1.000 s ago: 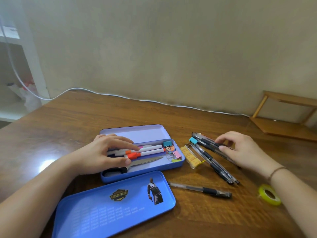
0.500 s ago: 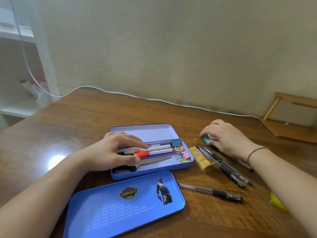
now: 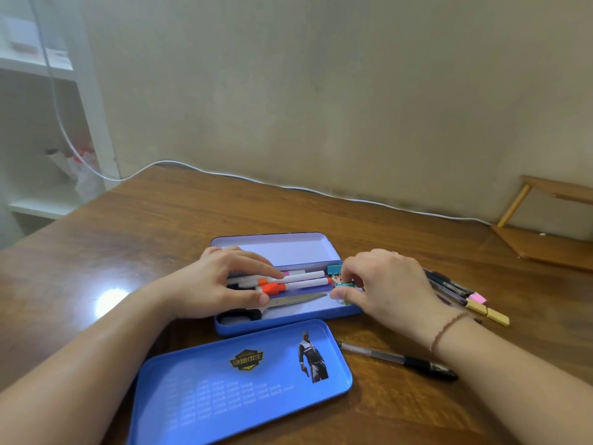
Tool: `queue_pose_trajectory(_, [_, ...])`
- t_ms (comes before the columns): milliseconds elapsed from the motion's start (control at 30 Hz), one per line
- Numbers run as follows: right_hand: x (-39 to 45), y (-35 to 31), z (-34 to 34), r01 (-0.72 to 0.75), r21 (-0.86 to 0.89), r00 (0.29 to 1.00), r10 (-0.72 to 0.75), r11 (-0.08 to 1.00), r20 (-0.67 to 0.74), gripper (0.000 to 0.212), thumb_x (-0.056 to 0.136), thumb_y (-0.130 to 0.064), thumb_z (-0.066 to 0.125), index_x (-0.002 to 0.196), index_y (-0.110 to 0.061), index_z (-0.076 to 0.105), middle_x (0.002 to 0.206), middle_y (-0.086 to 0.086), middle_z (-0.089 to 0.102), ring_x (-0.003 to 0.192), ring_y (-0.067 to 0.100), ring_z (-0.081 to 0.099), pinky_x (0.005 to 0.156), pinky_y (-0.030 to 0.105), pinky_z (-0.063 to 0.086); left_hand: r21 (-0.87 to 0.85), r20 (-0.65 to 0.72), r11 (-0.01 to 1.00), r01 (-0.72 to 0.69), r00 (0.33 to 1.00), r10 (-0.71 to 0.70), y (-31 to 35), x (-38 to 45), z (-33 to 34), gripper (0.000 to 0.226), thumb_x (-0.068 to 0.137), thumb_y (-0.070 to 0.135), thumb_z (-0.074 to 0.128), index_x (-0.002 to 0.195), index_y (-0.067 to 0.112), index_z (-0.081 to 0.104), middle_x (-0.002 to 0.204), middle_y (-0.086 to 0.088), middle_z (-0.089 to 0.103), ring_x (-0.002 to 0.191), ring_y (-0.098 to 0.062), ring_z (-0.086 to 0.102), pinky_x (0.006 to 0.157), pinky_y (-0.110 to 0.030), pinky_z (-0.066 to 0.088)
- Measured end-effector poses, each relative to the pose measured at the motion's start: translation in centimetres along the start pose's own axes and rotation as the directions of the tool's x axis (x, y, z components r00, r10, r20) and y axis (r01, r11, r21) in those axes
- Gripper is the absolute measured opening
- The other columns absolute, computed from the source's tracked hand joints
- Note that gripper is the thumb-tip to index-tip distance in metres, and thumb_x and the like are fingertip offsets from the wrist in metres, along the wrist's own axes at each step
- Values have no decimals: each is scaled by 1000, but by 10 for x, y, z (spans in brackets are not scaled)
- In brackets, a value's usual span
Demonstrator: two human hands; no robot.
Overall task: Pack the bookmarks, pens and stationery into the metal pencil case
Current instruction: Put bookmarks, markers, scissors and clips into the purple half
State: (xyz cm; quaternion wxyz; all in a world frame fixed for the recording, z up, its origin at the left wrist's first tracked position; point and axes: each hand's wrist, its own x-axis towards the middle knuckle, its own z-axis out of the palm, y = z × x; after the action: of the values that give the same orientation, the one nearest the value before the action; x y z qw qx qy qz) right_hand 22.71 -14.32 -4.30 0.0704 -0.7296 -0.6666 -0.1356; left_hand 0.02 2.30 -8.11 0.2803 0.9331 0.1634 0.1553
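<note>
Wooden table (image 3: 160, 239) against beige wall (image 3: 321, 91)

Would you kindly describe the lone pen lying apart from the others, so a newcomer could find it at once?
Start at the blue lid lying nearest the camera on the wooden table. Just beyond its right edge, under the right forearm, lies the pen. Unlike the pens bunched farther back beside the case, it lies alone, clear-barrelled with a black grip.

Showing soft, even, rather dim daylight, throwing one bright white glare patch on the glossy brown wooden table (image 3: 106, 303), casting faint shadows under both forearms, bending straight lines at the wide-angle edges, blurring the white shelf unit (image 3: 48, 123) at left.
</note>
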Motion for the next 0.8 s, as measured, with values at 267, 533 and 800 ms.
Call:
queue_pose_trajectory(267, [1, 3, 5, -6, 96, 1000, 4, 995, 27, 36, 83, -66, 49, 87, -33, 63, 78, -15, 57, 78, 4, 48, 56, 18, 29, 16, 8, 1000, 12, 1000, -12, -1, 1, 1, 47, 77, 67, 59, 121, 52, 62, 125, 33, 60, 125, 6, 47, 113, -47, 30])
queue_pose_trajectory(533, [2, 12, 9, -62, 192, 997, 53, 979, 50, 19, 84, -54, 59, 81, -36, 62, 78, -14, 55, 78, 5, 50, 58, 21, 36, 18, 23, 1000, 23, 999, -24, 1, 0, 0, 48, 76, 70, 58, 122, 54, 60, 125, 34, 58, 126, 8, 45, 114, -47, 28])
queue_pose_trajectory(800, [-16, 57, -40, -210, 523, 886, 387, 826, -254, 9, 87, -32, 65, 82, -27, 71, 79, -11, 70, 76, 5, 62, 66, 21, 48, 115, 75, 993, 8, 997, -17, 8, -3, -3, 68, 69, 79, 56, 132, 55, 49, 130, 37, 50, 127, 4, 39, 115, -38, 24])
